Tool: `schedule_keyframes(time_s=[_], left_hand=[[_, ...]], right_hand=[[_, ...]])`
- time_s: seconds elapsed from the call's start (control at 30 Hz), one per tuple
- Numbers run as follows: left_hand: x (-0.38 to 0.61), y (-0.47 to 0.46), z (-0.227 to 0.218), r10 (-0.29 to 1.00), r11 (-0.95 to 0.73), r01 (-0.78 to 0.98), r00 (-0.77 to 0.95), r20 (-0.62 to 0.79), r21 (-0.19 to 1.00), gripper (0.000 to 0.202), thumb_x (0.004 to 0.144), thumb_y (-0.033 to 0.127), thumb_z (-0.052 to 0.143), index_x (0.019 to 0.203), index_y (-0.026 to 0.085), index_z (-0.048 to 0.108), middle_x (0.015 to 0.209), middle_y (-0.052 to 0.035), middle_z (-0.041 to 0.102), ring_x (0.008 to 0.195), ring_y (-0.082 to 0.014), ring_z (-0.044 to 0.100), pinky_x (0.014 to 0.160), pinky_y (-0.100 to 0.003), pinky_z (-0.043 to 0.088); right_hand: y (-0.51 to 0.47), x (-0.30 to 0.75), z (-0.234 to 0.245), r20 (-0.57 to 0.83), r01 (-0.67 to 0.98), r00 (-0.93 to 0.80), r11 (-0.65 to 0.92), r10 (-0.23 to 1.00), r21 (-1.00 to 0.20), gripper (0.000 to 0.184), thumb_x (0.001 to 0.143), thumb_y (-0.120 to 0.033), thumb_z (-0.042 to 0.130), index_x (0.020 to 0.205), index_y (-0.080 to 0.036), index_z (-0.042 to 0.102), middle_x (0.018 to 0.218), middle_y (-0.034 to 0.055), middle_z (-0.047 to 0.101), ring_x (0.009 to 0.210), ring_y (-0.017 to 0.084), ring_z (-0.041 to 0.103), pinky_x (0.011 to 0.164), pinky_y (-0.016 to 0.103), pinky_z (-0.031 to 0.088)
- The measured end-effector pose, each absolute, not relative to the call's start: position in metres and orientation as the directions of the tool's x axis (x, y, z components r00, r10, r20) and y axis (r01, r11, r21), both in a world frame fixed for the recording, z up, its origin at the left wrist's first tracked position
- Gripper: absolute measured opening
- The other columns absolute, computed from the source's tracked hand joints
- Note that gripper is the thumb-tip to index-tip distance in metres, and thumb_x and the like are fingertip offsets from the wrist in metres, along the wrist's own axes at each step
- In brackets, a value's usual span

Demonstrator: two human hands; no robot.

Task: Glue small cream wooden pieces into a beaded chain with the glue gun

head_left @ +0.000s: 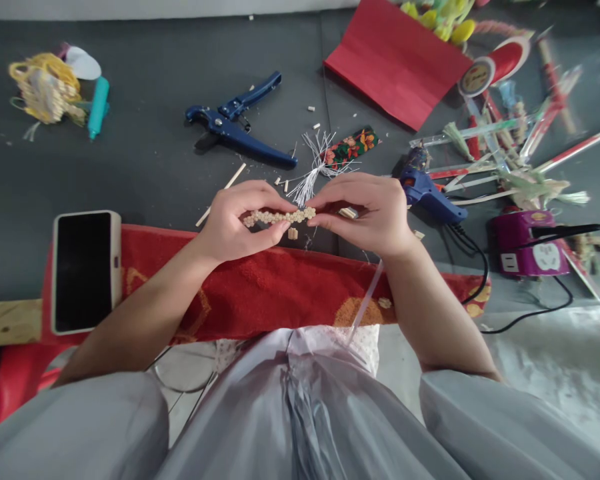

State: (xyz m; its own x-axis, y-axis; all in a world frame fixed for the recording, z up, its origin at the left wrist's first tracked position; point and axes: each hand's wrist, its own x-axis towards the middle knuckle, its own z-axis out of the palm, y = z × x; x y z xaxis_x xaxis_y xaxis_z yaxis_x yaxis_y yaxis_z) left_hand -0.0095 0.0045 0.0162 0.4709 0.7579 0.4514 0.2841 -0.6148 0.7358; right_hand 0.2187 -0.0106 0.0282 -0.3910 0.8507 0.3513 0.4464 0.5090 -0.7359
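Between my two hands is a narrow strip of short pale sticks stuck side by side [277, 217], their cut ends facing up. My left hand [235, 223] grips its left part between thumb and curled fingers. At its right end, the fingertips and thumb of my right hand [373, 210] pinch the last cluster. A small loose cluster of the same sticks [293, 234] lies just below the strip. Another bit [349, 213] shows under my right palm. White tassel threads [315, 173] lie just beyond, beside a green floral piece [351, 148].
A blue hand cutter [245, 130] lies behind. To the right are a blue glue gun [433, 195], a purple power socket [529, 247] and many scattered sticks. Red paper [397, 63] is at the back, a phone [86, 272] at left on a red towel [260, 290].
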Motion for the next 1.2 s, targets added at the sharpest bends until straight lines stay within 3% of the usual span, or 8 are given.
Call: schedule_keyframes(time_s=[0.43,0.67,0.8,0.97,1.2], left_hand=[[-0.01,0.005,0.012,0.741,-0.63,0.253,0.479,0.471,0.734,0.018,0.08,0.029,0.069,0.091,0.021,0.079,0.084,-0.0031,0.076,0.071,-0.013,0.068,0.068,-0.025,0.056],[-0.01,0.004,0.014,0.768,-0.594,0.292,0.483,0.42,0.749,0.02,0.079,0.032,0.069,0.091,0.021,0.079,0.084,-0.0029,0.075,0.065,-0.0103,0.064,0.057,-0.022,0.048],[-0.01,0.003,0.016,0.798,-0.549,0.313,0.473,0.373,0.775,0.021,0.079,0.034,0.068,0.09,0.02,0.079,0.086,-0.0038,0.076,0.068,-0.0113,0.065,0.062,-0.024,0.05],[-0.007,0.002,0.018,0.837,-0.463,0.266,0.445,0.318,0.845,0.02,0.079,0.029,0.067,0.089,0.017,0.078,0.087,-0.0053,0.077,0.077,-0.0144,0.07,0.073,-0.027,0.055],[-0.007,0.001,0.017,0.863,-0.428,0.268,0.405,0.302,0.863,0.019,0.077,0.029,0.07,0.09,0.016,0.077,0.087,-0.0051,0.076,0.08,-0.0156,0.071,0.073,-0.027,0.054]], right_hand=[[-0.009,0.22,0.025,0.342,0.429,-0.416,0.513,0.843,-0.743,0.024,0.086,-0.048,0.07,0.088,-0.025,0.075,0.083,0.0063,0.074,0.077,0.018,0.067,0.068,0.033,0.057],[-0.006,0.218,0.018,0.459,0.339,-0.416,0.602,0.785,-0.723,0.025,0.085,-0.047,0.072,0.087,-0.022,0.075,0.08,0.0045,0.074,0.074,0.016,0.067,0.068,0.03,0.058],[-0.005,0.218,0.017,0.526,0.263,-0.392,0.64,0.755,-0.722,0.021,0.083,-0.041,0.076,0.086,-0.021,0.075,0.078,0.0025,0.075,0.071,0.013,0.067,0.066,0.026,0.057],[-0.007,0.218,0.021,0.403,0.26,-0.341,0.497,0.85,-0.828,0.019,0.079,-0.034,0.08,0.092,-0.02,0.077,0.082,0.0024,0.076,0.071,0.012,0.068,0.063,0.024,0.056],[-0.007,0.215,0.019,0.279,0.227,-0.314,0.357,0.908,-0.906,0.011,0.078,-0.025,0.078,0.087,-0.019,0.077,0.083,0.0021,0.075,0.072,0.012,0.068,0.063,0.023,0.057]])
